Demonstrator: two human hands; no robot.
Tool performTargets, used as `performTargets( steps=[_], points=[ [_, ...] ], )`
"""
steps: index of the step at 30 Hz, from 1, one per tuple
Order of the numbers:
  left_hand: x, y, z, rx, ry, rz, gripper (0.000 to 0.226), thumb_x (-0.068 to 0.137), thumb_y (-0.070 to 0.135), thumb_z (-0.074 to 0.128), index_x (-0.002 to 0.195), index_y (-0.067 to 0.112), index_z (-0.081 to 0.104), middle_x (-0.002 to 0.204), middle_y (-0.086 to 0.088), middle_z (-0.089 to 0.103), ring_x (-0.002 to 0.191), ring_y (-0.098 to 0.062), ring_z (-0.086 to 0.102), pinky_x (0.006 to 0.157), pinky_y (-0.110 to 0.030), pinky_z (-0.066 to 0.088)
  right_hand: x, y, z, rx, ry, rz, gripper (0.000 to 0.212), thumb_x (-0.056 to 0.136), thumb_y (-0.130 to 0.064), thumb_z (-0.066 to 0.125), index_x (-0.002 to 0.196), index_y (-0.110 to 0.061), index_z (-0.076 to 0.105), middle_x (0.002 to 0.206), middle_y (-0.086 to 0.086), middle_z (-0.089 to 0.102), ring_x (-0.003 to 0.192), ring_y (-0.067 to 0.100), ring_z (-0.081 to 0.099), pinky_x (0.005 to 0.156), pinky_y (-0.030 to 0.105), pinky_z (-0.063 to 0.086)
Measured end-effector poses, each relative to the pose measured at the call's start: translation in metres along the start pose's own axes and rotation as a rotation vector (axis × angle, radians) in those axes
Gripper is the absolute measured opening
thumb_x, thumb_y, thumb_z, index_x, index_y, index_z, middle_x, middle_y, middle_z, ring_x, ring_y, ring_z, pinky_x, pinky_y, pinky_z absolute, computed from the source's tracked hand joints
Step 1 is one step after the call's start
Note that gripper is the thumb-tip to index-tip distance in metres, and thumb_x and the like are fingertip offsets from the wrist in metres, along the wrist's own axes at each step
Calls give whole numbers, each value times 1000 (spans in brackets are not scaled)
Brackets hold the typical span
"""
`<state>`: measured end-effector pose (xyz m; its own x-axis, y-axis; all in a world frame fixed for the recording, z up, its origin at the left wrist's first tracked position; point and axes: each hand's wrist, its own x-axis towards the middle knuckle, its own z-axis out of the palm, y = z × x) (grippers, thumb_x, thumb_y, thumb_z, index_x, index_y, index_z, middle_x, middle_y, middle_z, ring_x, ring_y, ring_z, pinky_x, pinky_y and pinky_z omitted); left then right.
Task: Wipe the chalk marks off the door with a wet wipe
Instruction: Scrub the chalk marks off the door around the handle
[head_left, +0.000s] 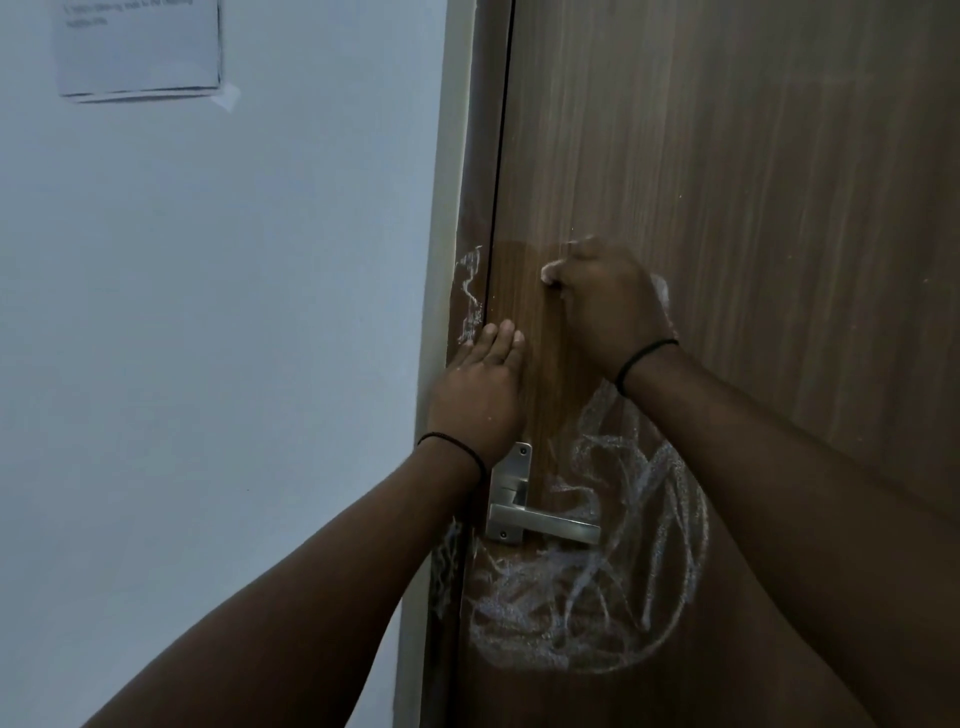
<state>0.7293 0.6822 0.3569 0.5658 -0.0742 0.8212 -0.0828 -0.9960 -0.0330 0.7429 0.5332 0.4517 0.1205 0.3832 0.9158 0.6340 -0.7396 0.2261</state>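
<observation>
My right hand (608, 306) is curled round the wet wipe (551, 271), pressing it to the door (753, 182); only a white scrap shows at the knuckles; my left hand (478, 395) lies flat with straight fingers on the door's edge, just above the handle (540, 525). I judge the job barely begun: a damp patch sits around the right hand, yet the chalk marks (597, 571) below both wrists are a thick tangle; more streak the frame (470, 291) beside the left fingertips.
</observation>
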Motion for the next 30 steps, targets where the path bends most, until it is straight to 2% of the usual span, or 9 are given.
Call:
performTargets(
  steps=[4,7,12,16,19,21,24,28,30],
  points=[
    [0,0,-1,9,-12,9,58,101,20,36,155,15,17,163,-4,13,151,-20,9,121,-34,8,-19,15,-12,16,-35,25,20,90,-4,60,103,-6,75,102,12,69,97,30,63,85,41,50],
    [-1,3,1,15,-9,-10,60,100,20,38,155,15,15,164,-4,11,151,-19,8,121,-33,7,-5,30,-20,-37,51,110,21,86,-4,60,99,-6,76,95,13,67,91,30,61,76,32,45],
    [-1,4,-1,25,-25,-35,62,101,26,41,155,15,14,164,-3,9,151,-20,7,122,-35,9,-18,14,-13,-4,-59,33,22,92,-5,57,105,-8,75,106,10,68,104,28,61,92,38,46],
    [0,3,-4,30,-41,-19,61,100,21,39,155,15,15,164,-3,10,151,-20,8,122,-35,9,-37,26,-25,64,23,43,11,85,-4,70,95,-6,76,89,12,71,85,27,65,74,25,43],
    [0,6,-3,33,-40,-23,59,101,21,37,155,14,15,164,-4,11,151,-21,9,123,-35,11,-16,37,-24,121,128,192,15,92,-9,61,97,-8,75,95,9,72,94,22,63,82,26,45],
    [-1,7,-1,21,-22,-39,58,101,21,37,155,14,16,164,-4,12,151,-21,9,122,-35,11,-10,29,-20,194,130,234,16,91,-6,61,96,-6,76,96,8,73,91,11,60,78,13,38],
    [-1,7,-2,18,-9,-45,58,101,23,38,154,14,17,163,-4,12,151,-21,10,121,-35,10,-27,19,-18,295,61,181,11,89,0,65,91,1,76,83,11,70,67,-5,54,67,0,34],
    [-2,8,-2,32,-20,-39,57,102,21,37,155,14,16,164,-5,12,151,-21,9,122,-35,10,-38,31,-26,235,84,234,11,89,-8,68,90,-5,78,87,10,73,85,16,63,73,6,34],
    [-3,10,-2,30,-15,-50,57,102,20,36,155,14,16,164,-5,12,151,-21,9,122,-34,10,-28,33,-22,320,125,290,12,90,-3,64,91,-3,77,88,7,72,79,11,64,73,1,39]
  ],
)
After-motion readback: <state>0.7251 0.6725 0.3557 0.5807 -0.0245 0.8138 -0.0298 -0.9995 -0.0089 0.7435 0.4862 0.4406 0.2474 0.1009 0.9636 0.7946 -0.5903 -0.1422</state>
